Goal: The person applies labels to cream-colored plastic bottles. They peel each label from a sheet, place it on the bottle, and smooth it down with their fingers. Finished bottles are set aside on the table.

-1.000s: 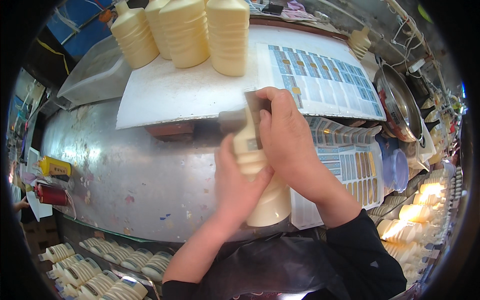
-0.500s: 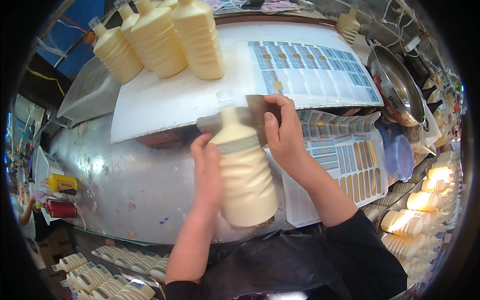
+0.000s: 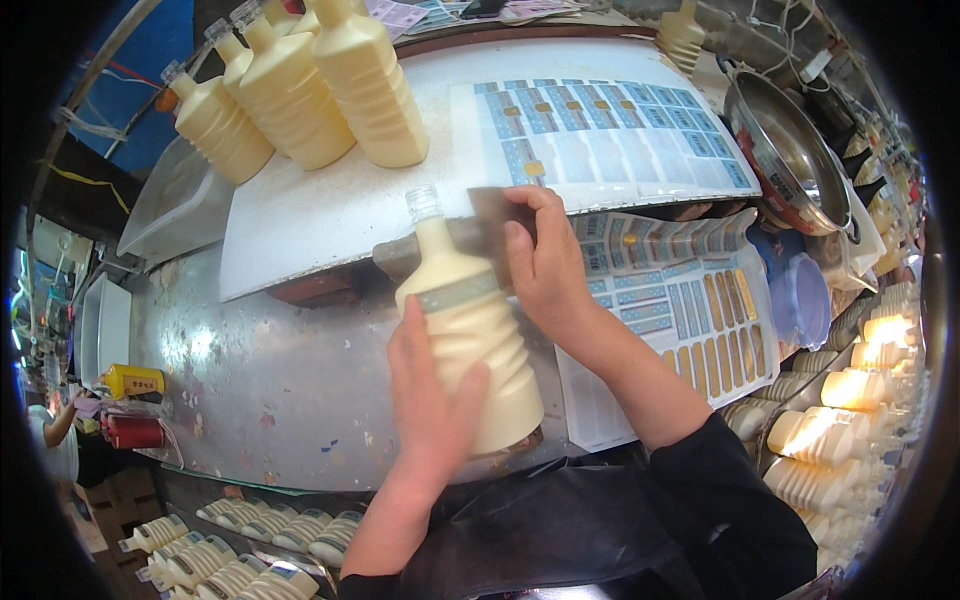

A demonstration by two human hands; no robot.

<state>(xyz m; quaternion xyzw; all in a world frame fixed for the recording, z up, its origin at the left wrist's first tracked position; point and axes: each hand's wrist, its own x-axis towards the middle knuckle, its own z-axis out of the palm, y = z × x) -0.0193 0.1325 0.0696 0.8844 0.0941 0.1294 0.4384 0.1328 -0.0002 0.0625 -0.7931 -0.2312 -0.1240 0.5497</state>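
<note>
A cream plastic bottle with ribbed sides and a clear threaded neck lies tilted in front of me, with a grey-blue label strip across its shoulder. My left hand, slightly blurred, holds its lower left side, thumb over the front. By the bottle's upper right, my right hand pinches a dark brown flat piece between thumb and fingers. Behind the neck sits a grey-brown support; the bottle's underside is hidden.
Several cream bottles stand on the white board beside a label sheet. More label sheets lie on the right, near a metal pan. Rows of bottles fill the right side and lower left. A person shows far left.
My left hand has turned, bringing its thumb onto the bottle's front. The view has shifted slightly; my right hand still pinches the brown piece.
</note>
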